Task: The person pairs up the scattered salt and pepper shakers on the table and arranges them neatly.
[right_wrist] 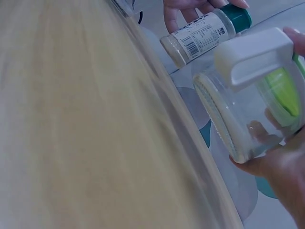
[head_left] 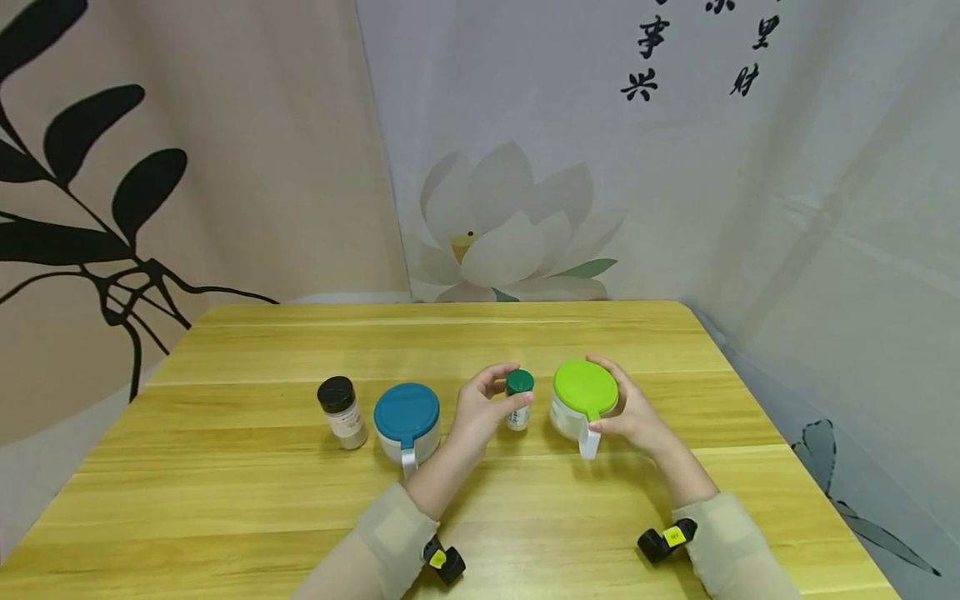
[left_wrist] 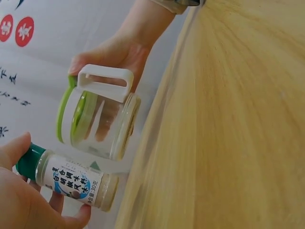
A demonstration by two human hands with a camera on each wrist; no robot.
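Note:
My left hand [head_left: 480, 410] grips a small seasoning shaker [head_left: 518, 410] with a green cap, thumb on the near side and fingers behind it. A printed white label [left_wrist: 71, 180] wraps the shaker in the left wrist view. To its right, my right hand [head_left: 636, 408] holds a clear seasoning jar [head_left: 564, 417] around its right side. This jar has a lime-green lid [head_left: 586, 387] and a white handle [left_wrist: 106, 78] facing me. Both containers stand upright, a small gap apart. Pale contents show at the jar's base [right_wrist: 221, 121] in the right wrist view.
Left of my left hand sits a similar jar with a blue lid [head_left: 407, 414], its handle partly behind my forearm. Farther left is a black-capped shaker [head_left: 342, 412]. The wooden table [head_left: 225, 500] ends at a printed curtain [head_left: 510, 208] behind.

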